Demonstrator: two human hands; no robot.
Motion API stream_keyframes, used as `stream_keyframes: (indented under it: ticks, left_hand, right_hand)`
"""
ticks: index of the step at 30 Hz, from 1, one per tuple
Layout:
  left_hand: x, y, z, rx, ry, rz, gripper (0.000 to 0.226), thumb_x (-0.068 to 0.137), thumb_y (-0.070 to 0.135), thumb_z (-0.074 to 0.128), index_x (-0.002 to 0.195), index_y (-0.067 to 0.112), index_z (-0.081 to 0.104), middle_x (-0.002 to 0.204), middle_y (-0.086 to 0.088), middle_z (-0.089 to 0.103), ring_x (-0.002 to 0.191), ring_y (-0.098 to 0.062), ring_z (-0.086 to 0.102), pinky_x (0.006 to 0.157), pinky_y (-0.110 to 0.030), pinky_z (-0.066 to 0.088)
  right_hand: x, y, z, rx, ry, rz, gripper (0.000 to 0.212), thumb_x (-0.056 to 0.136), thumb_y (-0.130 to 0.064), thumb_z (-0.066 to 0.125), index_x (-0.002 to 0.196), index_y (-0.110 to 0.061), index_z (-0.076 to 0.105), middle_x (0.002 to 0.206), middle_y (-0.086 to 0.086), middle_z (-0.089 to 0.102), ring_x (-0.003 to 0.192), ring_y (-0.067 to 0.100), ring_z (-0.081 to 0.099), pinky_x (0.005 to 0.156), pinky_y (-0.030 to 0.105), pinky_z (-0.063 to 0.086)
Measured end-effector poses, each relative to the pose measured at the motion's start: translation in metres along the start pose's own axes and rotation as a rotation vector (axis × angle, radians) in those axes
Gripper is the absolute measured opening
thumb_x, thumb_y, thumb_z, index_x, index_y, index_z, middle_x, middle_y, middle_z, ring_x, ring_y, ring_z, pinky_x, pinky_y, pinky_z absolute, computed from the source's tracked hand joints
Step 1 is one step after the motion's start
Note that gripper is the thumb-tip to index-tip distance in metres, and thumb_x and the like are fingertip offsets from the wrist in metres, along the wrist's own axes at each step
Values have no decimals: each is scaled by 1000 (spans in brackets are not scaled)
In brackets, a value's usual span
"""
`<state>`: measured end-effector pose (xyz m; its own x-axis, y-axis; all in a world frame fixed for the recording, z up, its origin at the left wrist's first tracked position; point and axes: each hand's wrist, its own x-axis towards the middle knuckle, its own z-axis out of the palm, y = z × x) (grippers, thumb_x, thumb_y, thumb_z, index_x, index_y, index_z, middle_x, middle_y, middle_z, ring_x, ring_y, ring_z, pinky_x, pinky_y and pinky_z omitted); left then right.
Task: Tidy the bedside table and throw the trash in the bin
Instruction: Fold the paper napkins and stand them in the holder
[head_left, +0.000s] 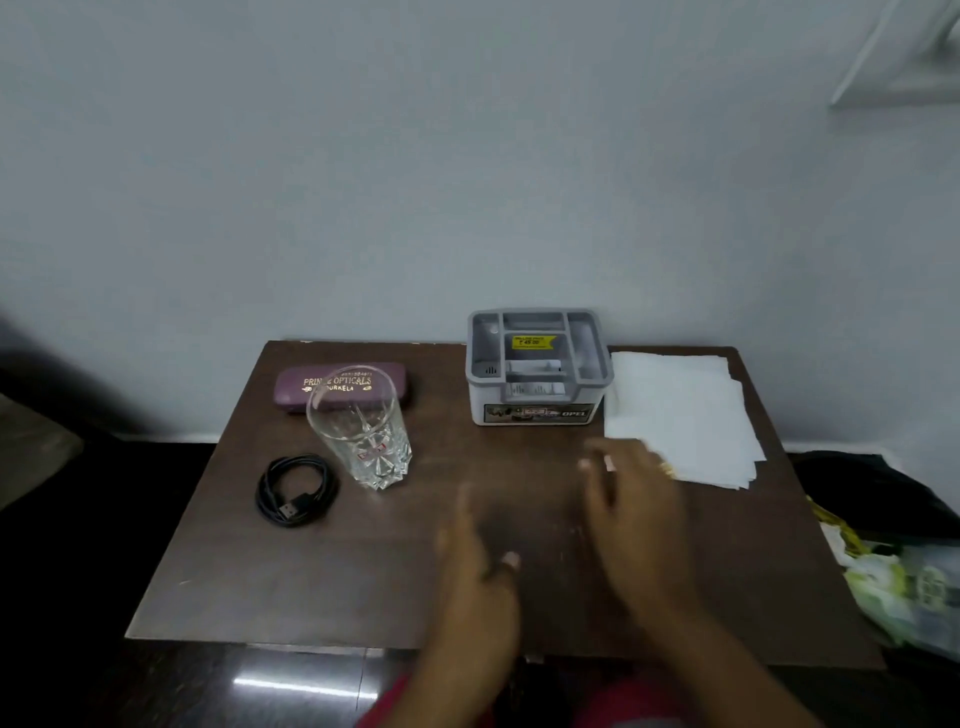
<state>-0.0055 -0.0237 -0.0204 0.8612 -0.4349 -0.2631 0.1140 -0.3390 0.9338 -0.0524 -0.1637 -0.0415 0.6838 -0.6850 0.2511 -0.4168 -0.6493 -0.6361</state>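
A brown surface stands against a pale wall. At the back left lies a purple glasses case. A clear glass stands upright just in front of it and hides part of it. A black cable lies in a coil near the glass, on its left. At the back sits a grey box with small open compartments. A pile of white papers lies flat just beside the box, on its right.

Both hands hover over the middle of the surface and look blurry. The left hand has its grip apart, with a finger pointing forward, and it holds nothing. The right hand is at the near corner of the papers. Its grip is loose and apart. The blur hides whether it touches the papers.

Past the right edge of the surface sits a black bag with crumpled trash next to it.
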Motion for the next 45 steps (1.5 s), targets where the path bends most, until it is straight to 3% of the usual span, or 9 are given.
stream_keyframes:
  ticks: [2, 5, 14, 22, 27, 30, 35, 41, 45]
  left_hand:
    - [3, -1, 21, 311, -154, 213, 69, 92, -7, 42, 148, 24, 17, 151, 14, 14, 144, -6, 7, 111, -13, 10]
    - [23, 10, 53, 721, -250, 462, 68, 91, -3, 40, 150, 23, 18, 159, 7, 14, 147, -10, 2, 120, -24, 3]
    - [44, 12, 97, 995, -357, 563, 68, 87, 38, 0, 151, 19, 10, 161, 2, 5, 148, -14, -1, 112, -26, -9]
    - [17, -5, 54, 1120, -327, 353, 64, 96, 50, 32, 150, 31, 3, 161, 6, -4, 147, -15, 6, 118, -37, 16]
    - [9, -23, 48, 1237, -272, 400, 64, 74, 61, 55, 126, 23, 57, 130, -3, 61, 109, -19, 65, 76, -38, 58]
    - [8, -21, 48, 1231, -256, 390, 63, 77, 59, 37, 124, 23, 57, 126, -3, 64, 104, -20, 67, 74, -38, 58]
    - [11, -26, 49, 1256, -204, 438, 69, 63, 59, 64, 121, 22, 63, 124, -4, 65, 102, -22, 68, 71, -40, 59]
    - [12, -28, 50, 1250, -185, 443, 78, 54, 59, 79, 120, 22, 63, 122, -4, 66, 100, -22, 69, 70, -43, 60]
    - [10, -25, 51, 1177, -201, 446, 75, 75, 58, 65, 139, 24, 44, 145, -4, 47, 125, -24, 53, 93, -48, 50]
  right_hand:
    - [13, 39, -22, -244, -46, 57, 34, 95, -31, 48, 125, -17, 57, 129, 6, 59, 124, 25, 51, 105, 45, 36]
    - [19, 78, -38, -477, -196, 85, 56, 93, -50, 22, 137, -24, 45, 147, 2, 43, 140, 22, 32, 113, 50, 18]
    - [-19, 74, -49, -534, -227, -22, 44, 91, -47, 31, 121, -35, 60, 127, -4, 63, 113, 19, 61, 97, 45, 25]
    - [-64, 53, -54, -327, -236, -198, 29, 89, -47, 42, 106, -41, 65, 115, -19, 64, 98, 4, 61, 87, 33, 29]
    - [-15, 81, -62, 43, -10, 222, 26, 90, -34, 57, 113, -24, 63, 113, -2, 62, 96, 14, 58, 89, 44, 46]
    - [15, 89, -64, 69, -78, 366, 29, 85, -40, 62, 110, -26, 66, 109, 0, 63, 90, 14, 59, 90, 46, 47]
    - [23, 85, -61, 26, -119, 262, 6, 83, -36, 63, 83, -37, 68, 92, -14, 64, 84, 9, 60, 85, 48, 49]
    - [12, 85, -57, 37, 11, 88, 8, 87, -16, 64, 84, -18, 71, 87, -1, 65, 77, 9, 57, 70, 16, 44]
    - [6, 81, -63, -54, 70, -79, 11, 89, -14, 60, 87, -13, 71, 92, 0, 62, 82, 12, 53, 70, 18, 39]
